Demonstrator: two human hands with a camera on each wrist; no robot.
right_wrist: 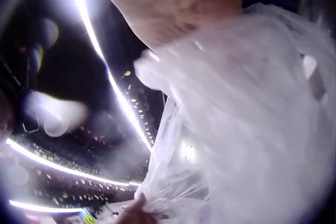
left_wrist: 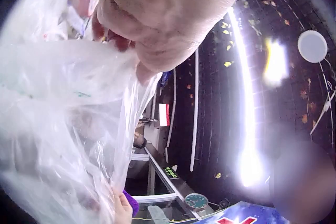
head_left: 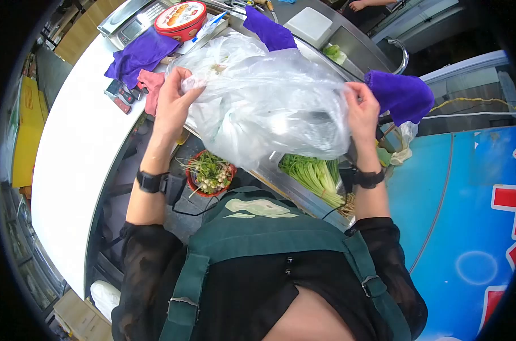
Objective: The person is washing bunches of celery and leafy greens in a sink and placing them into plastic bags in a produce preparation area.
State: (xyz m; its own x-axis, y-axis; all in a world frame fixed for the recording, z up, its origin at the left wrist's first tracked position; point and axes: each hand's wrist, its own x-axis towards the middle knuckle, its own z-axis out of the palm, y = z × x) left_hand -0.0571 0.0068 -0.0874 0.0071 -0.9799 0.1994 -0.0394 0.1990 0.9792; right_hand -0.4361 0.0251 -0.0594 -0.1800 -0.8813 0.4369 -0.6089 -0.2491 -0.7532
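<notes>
A large, clear plastic bag (head_left: 269, 108) is spread between both hands over the counter and sink edge. At its upper left, my left hand (head_left: 178, 94) pinches the film between thumb and fingers. My right hand (head_left: 362, 108) grips the opposite edge, fingers curled on the plastic. In the left wrist view the bag (left_wrist: 58, 108) hangs in creased folds below the left hand (left_wrist: 157, 19). Much of the right wrist view is filled by the bag (right_wrist: 252, 124), which covers the fingers of the right hand (right_wrist: 178, 3).
A bundle of green leafy stalks (head_left: 312, 179) lies in a metal tray below the bag. Left of it stands a red bowl (head_left: 233, 172) of small white-bulbed greens. Purple cloths (head_left: 397, 94), a red round tin (head_left: 181, 21) and a scale (head_left: 134, 27) surround the work area.
</notes>
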